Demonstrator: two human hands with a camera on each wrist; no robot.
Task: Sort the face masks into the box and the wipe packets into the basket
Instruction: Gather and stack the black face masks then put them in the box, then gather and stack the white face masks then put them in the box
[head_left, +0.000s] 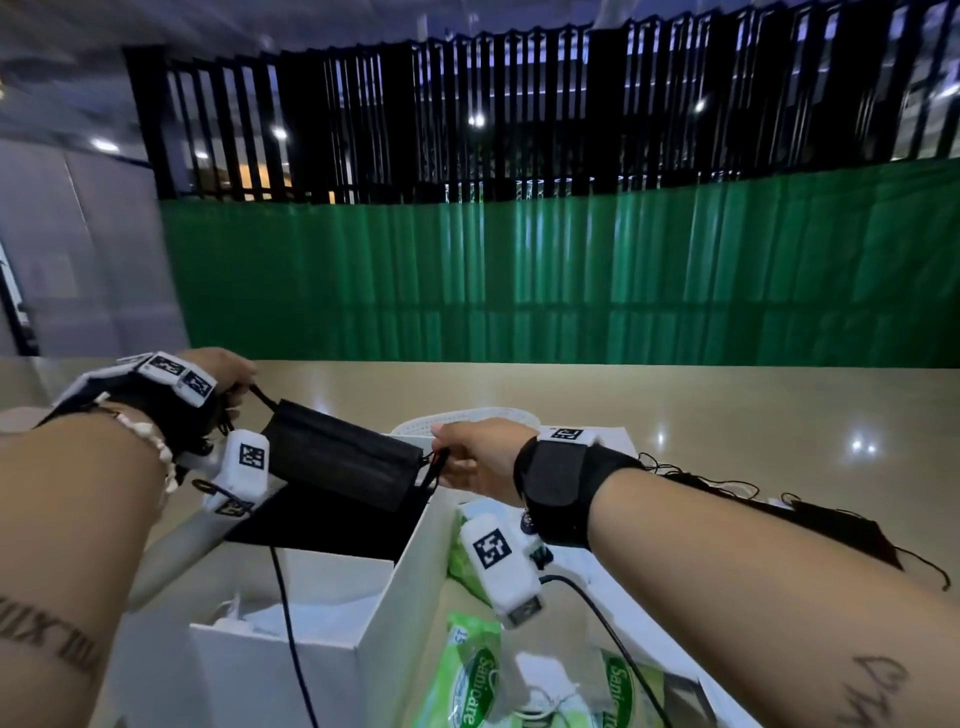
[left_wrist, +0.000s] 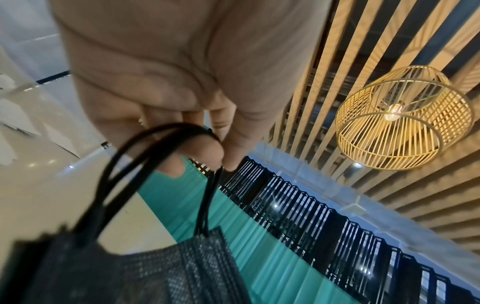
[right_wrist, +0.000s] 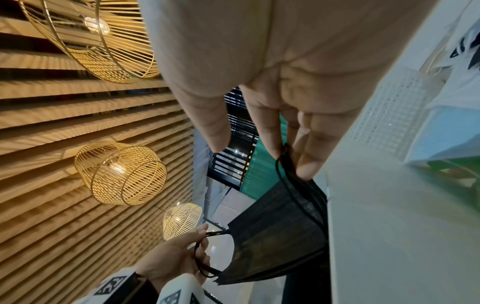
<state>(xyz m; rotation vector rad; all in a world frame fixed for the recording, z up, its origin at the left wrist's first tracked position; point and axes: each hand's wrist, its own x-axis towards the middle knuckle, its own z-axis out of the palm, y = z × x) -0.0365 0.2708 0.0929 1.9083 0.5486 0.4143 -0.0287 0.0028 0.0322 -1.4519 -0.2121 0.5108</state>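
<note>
A black face mask is held in the air over the open white box. Its long side runs from 10 o'clock to 4 o'clock in the head view, and the left end sits higher than the right end. The pleats run along the long side.

The left hand pinches the ear loop at the 10 o'clock end, with the thumb and fingers pressed together on the string. The right hand pinches the other ear loop at the 4 o'clock end. The mask is pulled flat between the two hands.

One black mask is in the hands. More black masks lie in a loose pile on the table at 3 o'clock; I cannot count them. Something white lies inside the box.

At 5 o'clock lie green wipe packets. I can count at least three. Two show the word "Sanicare", and one has the number "15" on a corner.

A white basket with tiny holes sits at 12 o'clock, just behind the right hand.

Each wrist has a white block with black square marks. Both arms have dark writing on them, too blurry to read.
</note>
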